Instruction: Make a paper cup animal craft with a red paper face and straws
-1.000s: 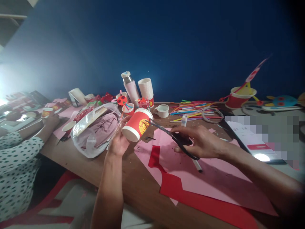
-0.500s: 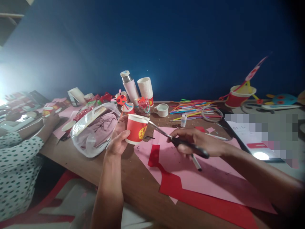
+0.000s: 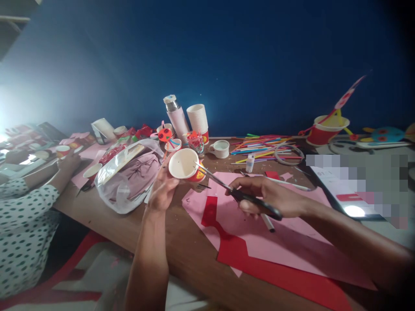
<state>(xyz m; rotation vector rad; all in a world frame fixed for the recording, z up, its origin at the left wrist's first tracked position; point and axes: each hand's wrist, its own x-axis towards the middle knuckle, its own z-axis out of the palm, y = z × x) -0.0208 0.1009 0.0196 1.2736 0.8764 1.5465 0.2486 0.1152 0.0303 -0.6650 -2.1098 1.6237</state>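
My left hand (image 3: pixel 163 190) is closed round a red paper cup (image 3: pixel 185 165) with a yellow print, held above the table with its white open mouth tilted toward me. My right hand (image 3: pixel 271 196) grips black-handled scissors (image 3: pixel 236 193); their blades reach up to the cup's rim on its right side. Below both hands lie a pink paper sheet (image 3: pixel 275 242) and a red paper sheet (image 3: pixel 282 276) on the wooden table (image 3: pixel 181 255). A white pen (image 3: pixel 267 223) lies on the pink sheet under my right hand.
A clear plastic bag (image 3: pixel 129 177) with pink cloth lies left of the cup. Behind stand a flask (image 3: pixel 177 116), stacked paper cups (image 3: pixel 198 120), a white mug (image 3: pixel 221 150), coloured straws (image 3: pixel 262 149) and a small glue bottle (image 3: pixel 249 163). Another person in a dotted sleeve (image 3: pixel 22 224) works at the left.
My left hand has turned the cup from lying on its side to mouth facing me. The scissors moved up from the cup's side to its rim.
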